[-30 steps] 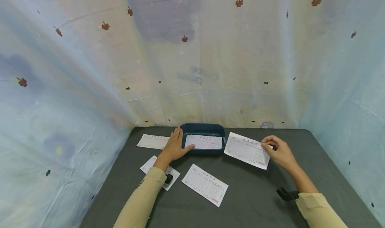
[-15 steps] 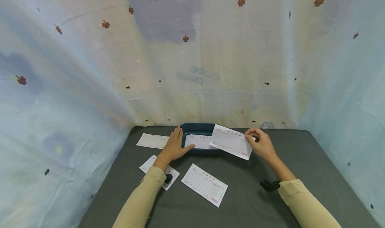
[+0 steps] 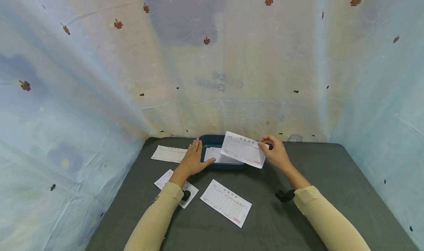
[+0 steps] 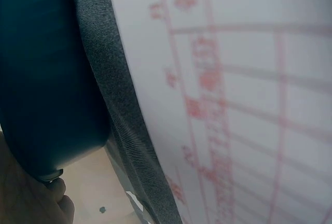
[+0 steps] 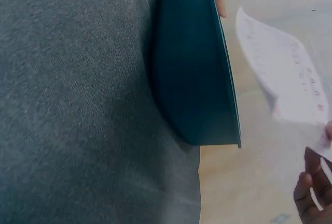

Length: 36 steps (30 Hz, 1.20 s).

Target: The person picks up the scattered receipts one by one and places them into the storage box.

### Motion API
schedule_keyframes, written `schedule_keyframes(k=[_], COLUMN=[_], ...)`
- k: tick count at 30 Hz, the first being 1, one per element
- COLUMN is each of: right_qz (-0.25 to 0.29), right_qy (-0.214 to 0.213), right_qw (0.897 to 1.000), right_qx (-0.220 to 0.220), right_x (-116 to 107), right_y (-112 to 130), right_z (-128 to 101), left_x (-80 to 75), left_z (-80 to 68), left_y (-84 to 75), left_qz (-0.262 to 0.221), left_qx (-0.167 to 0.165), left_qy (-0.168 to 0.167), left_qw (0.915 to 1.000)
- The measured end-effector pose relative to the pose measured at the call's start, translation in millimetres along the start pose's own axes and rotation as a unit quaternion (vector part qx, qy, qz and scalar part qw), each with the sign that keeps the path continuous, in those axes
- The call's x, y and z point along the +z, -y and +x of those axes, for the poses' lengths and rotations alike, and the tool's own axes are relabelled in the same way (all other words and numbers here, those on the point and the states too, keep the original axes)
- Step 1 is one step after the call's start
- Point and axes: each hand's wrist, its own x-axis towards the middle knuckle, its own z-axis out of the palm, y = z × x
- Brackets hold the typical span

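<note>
A pale, wrinkled fabric backdrop dotted with small brown leaf shapes (image 3: 212, 59) enclosed the scene on three sides, rising behind a dark grey cloth-covered table (image 3: 314, 207). At the table's far edge sat a shallow, dark teal plastic tray with rounded corners (image 3: 212, 140), a white printed slip (image 3: 215, 156) lying flat inside it.

The person's right hand (image 3: 275, 153) held a white rectangular paper form printed with a red grid (image 3: 243, 149) in the air above the tray's right half, tilted and clear of the table; thumb and curled fingers pinched the sheet at its right edge. In the right wrist view the same form (image 5: 285, 73) hung beyond the tray's rim (image 5: 228, 79), with fingertips (image 5: 311, 187) showing at the lower corner.

The left hand (image 3: 193, 162) lay flat on the table against the tray's left side, fingers straight and close together, the thumb stretched along the near wall. The left wrist view showed the tray's dark wall (image 4: 46, 79) beside a red-lined form (image 4: 233, 99) seen at close range.

Three more forms lay on the cloth: one white sheet (image 3: 169, 154) left of the hand, one (image 3: 226, 202) near the middle front, and one partly hidden under the left beige sleeve (image 3: 155, 221). A small black wrist-mounted device (image 3: 284, 195) sat at the cuff of the right sleeve.
</note>
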Motion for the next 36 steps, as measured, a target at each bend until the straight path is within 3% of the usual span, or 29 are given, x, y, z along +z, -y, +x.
schedule_keyframes(k=[19, 36], right_qz=[0.033, -0.006], right_qy=[-0.01, 0.022], right_qw=[0.999, 0.999], right_qx=[-0.005, 0.031], right_x=[46.2, 79.0], right_y=[-6.2, -15.8], right_z=[31.4, 39.1], left_x=[-2.3, -1.5], left_z=[-1.6, -1.8], left_y=[-1.9, -0.2], left_qz=[-0.008, -0.009], left_qx=[0.0, 0.013], left_qy=[0.004, 0.001], left_qw=[1.0, 0.9999])
